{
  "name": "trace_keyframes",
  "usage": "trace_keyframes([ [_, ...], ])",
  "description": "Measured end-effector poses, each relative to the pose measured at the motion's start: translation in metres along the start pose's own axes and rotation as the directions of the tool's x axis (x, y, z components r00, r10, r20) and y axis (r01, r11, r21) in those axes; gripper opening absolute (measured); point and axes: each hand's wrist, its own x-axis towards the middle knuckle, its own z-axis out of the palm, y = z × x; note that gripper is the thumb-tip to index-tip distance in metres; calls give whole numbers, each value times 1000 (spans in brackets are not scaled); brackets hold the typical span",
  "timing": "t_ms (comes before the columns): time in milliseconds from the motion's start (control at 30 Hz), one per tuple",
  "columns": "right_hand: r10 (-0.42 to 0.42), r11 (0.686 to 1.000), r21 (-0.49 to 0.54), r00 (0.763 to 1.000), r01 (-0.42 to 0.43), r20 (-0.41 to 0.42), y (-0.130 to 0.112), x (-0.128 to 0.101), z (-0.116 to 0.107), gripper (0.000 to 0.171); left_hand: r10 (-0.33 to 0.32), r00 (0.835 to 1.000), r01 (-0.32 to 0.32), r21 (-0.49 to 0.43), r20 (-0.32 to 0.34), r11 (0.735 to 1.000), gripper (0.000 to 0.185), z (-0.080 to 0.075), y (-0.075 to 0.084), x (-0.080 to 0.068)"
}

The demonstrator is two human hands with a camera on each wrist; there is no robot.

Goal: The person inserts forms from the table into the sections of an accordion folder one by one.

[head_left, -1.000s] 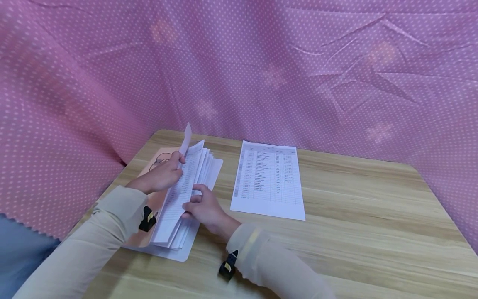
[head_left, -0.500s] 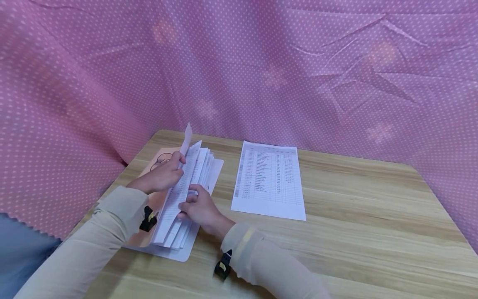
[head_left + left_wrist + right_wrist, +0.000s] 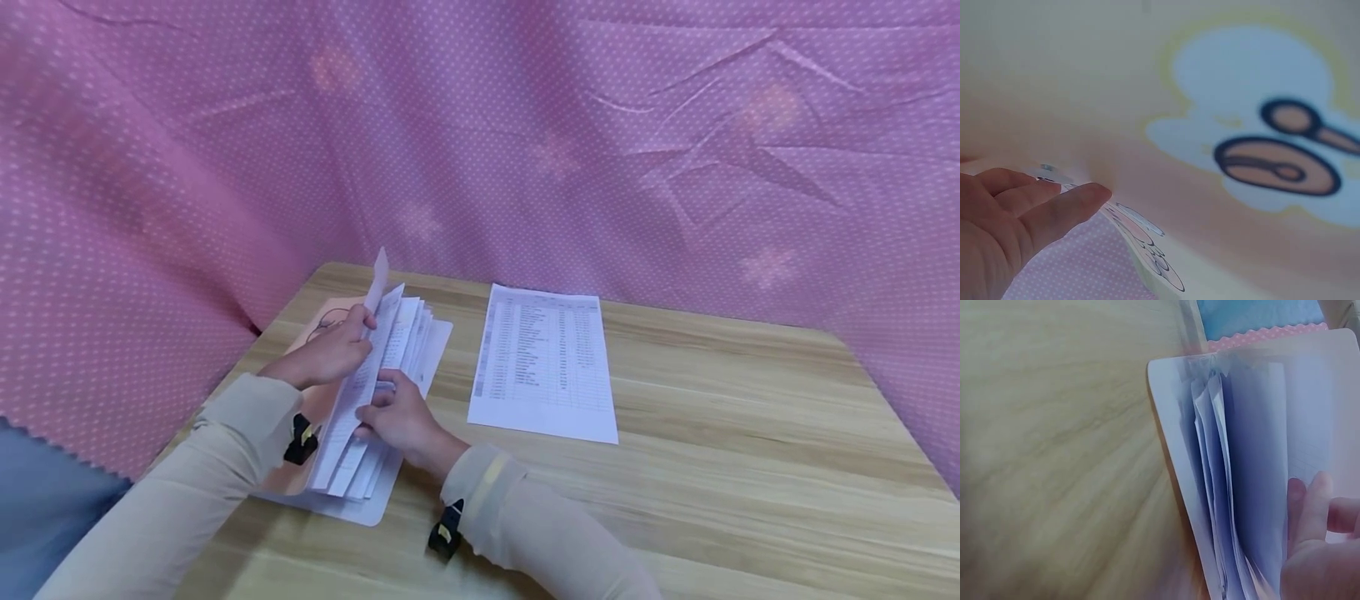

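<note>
You are sitting at a light wooden table [image 3: 712, 467] with pink dotted fabric [image 3: 525, 125] hanging behind and around it. Your left hand [image 3: 330, 350] is lying at the far left of the table, its fingers curled around the upper edge of a few lifted sheets, holding them tilted up and away from the rest of a stack of printed papers [image 3: 375, 392]. That stack is resting inside an open folder [image 3: 360, 504], whose peach-coloured flap with a cartoon drawing is lying flat under your left forearm. In the left wrist view, your left fingers [image 3: 1054, 209] are lying close together against the peach flap [image 3: 1210, 94]. Your right hand [image 3: 401, 417] is sitting just beside the stack on its right edge, with the fingertips pinching into the fanned sheets near the middle. The right wrist view is showing the sheets [image 3: 1235, 487] fanned apart on the white folder backing [image 3: 1172, 425], with your right fingers [image 3: 1313, 506] pressing the top sheet. One separate printed sheet [image 3: 543, 362], covered in table rows, is lying flat on the table to the right of the folder, near it but not touching. Both your sleeves are beige.
</note>
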Motion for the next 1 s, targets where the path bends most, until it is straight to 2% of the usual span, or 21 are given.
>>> trace_keyframes([
  [133,7,1000,24,1000,-6,-2,0,-3,-12,54,13,1000,-13,20,-8,1000,29,1,-2,0],
  [300,7,999,45,1000,-7,-2,0,-5,-43,55,17,1000,-17,10,1,1000,30,2,-4,1],
  [533,-94,996,-6,992,94,-83,5,-13,-101,55,26,1000,-26,-12,-1,1000,30,5,-4,2],
  [700,-135,985,-129,972,112,-193,4,-21,-147,47,26,1000,-26,-11,-3,1000,30,6,-4,3],
  [800,-176,967,-225,949,117,-263,3,-26,-175,43,16,1000,-16,-11,4,1000,30,7,-4,3],
  [900,-200,949,-299,928,104,-315,2,-34,-205,39,9,1000,-9,-10,15,1000,30,7,-4,4],
  [1000,-198,924,-380,914,53,-354,-2,-44,-232,40,14,1000,-13,-9,23,1000,31,6,-4,4],
])
